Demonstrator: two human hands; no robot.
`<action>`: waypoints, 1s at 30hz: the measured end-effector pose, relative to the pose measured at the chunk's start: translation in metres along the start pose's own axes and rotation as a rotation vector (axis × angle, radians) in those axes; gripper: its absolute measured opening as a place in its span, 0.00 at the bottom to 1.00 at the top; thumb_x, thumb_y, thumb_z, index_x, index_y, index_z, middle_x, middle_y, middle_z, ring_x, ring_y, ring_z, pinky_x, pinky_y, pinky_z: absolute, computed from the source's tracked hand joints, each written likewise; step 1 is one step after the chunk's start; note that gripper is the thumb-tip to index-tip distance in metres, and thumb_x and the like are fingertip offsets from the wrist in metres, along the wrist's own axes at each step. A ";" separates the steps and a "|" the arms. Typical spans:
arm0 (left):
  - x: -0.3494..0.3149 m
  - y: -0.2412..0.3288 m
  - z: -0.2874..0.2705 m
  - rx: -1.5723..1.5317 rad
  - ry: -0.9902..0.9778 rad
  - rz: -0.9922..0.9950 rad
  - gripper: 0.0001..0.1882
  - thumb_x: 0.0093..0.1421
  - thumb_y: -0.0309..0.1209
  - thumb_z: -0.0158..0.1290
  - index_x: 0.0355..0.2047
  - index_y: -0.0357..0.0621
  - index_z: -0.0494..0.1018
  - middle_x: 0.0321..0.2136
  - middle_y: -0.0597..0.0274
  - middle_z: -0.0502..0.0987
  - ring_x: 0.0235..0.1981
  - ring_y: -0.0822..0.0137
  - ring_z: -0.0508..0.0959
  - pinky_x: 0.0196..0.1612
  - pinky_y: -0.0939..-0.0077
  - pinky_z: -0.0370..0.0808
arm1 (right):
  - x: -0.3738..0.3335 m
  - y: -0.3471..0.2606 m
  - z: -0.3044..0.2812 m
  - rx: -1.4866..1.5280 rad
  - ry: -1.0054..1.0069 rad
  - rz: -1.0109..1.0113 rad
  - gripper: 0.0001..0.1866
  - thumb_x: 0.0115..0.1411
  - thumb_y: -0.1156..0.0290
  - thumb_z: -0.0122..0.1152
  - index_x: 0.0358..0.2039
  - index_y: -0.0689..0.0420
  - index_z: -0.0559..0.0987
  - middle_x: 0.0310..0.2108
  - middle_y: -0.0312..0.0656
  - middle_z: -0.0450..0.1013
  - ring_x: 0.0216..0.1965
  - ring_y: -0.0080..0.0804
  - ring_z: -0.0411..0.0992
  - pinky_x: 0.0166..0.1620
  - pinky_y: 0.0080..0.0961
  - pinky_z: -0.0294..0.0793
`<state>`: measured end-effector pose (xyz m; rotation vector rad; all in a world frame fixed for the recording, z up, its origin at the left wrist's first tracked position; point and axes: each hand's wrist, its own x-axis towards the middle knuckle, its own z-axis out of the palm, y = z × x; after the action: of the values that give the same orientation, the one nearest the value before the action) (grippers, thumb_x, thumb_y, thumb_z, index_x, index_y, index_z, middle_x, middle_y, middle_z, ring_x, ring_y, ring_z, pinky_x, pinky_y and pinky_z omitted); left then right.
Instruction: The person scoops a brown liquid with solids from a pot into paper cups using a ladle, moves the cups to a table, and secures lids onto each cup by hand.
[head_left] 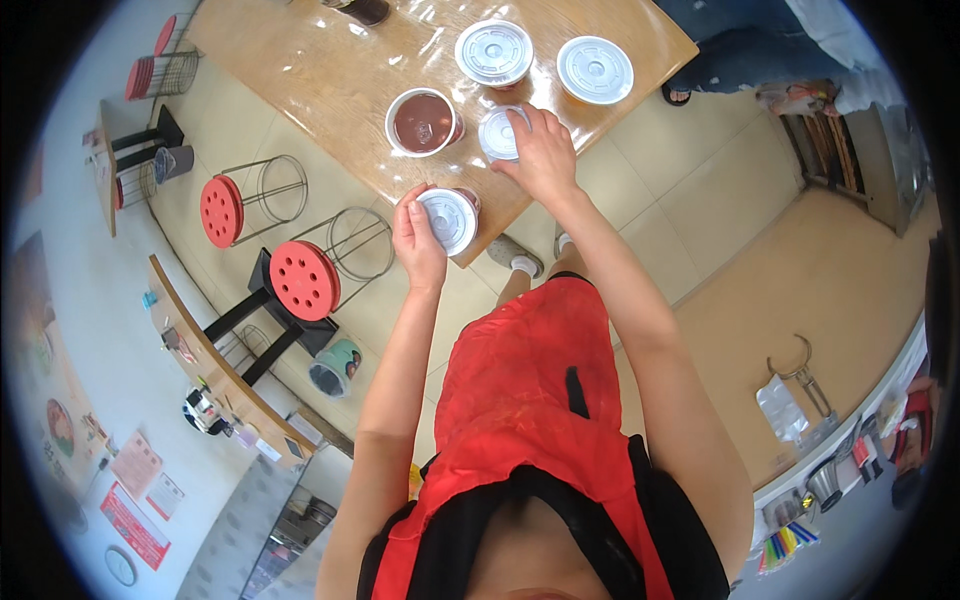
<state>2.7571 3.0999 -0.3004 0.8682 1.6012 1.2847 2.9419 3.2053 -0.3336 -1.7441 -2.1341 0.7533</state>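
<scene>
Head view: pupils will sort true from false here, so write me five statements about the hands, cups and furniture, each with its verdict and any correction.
1. The left hand touches a lidded cup near a corner of the table. True.
2. The cup of brown liquid is covered by a lid. False: that cup is open, its liquid in plain view.
3. The right hand is on a whitish lid. True.
4. The stools have square blue seats. False: the seats are round and red.
5. The person's apron is mainly green. False: it is mainly red.
</scene>
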 end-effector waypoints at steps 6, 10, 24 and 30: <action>-0.006 -0.008 -0.008 -0.005 0.238 0.001 0.17 0.71 0.35 0.39 0.51 0.35 0.68 0.50 0.53 0.72 0.52 0.63 0.71 0.58 0.68 0.65 | -0.019 0.010 -0.015 0.320 0.084 -0.086 0.45 0.43 0.55 0.76 0.60 0.55 0.67 0.59 0.50 0.63 0.58 0.46 0.63 0.59 0.42 0.62; -0.042 0.048 0.010 0.515 0.251 0.298 0.13 0.66 0.28 0.48 0.48 0.35 0.70 0.46 0.55 0.73 0.49 0.60 0.72 0.56 0.66 0.66 | -0.053 -0.006 -0.065 1.493 -0.506 0.198 0.50 0.49 0.55 0.74 0.67 0.55 0.56 0.58 0.44 0.63 0.58 0.37 0.63 0.60 0.36 0.62; -0.059 0.129 0.087 -0.700 -0.094 -0.293 0.06 0.65 0.29 0.54 0.40 0.40 0.72 0.37 0.65 0.77 0.39 0.74 0.76 0.43 0.76 0.76 | -0.039 -0.017 -0.150 0.942 -0.591 -0.263 0.62 0.35 0.63 0.83 0.69 0.52 0.54 0.67 0.41 0.51 0.67 0.37 0.52 0.67 0.39 0.55; -0.057 0.132 0.085 -0.436 -0.275 -0.256 0.02 0.63 0.24 0.55 0.35 0.40 0.74 0.37 0.66 0.74 0.38 0.74 0.75 0.43 0.76 0.75 | -0.040 -0.013 -0.148 1.209 -0.658 -0.228 0.59 0.39 0.66 0.82 0.68 0.51 0.54 0.64 0.41 0.54 0.66 0.37 0.55 0.66 0.39 0.59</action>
<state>2.8559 3.1078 -0.1663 0.5214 1.1167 1.2080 3.0182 3.1966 -0.2005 -0.6206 -1.4383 2.1251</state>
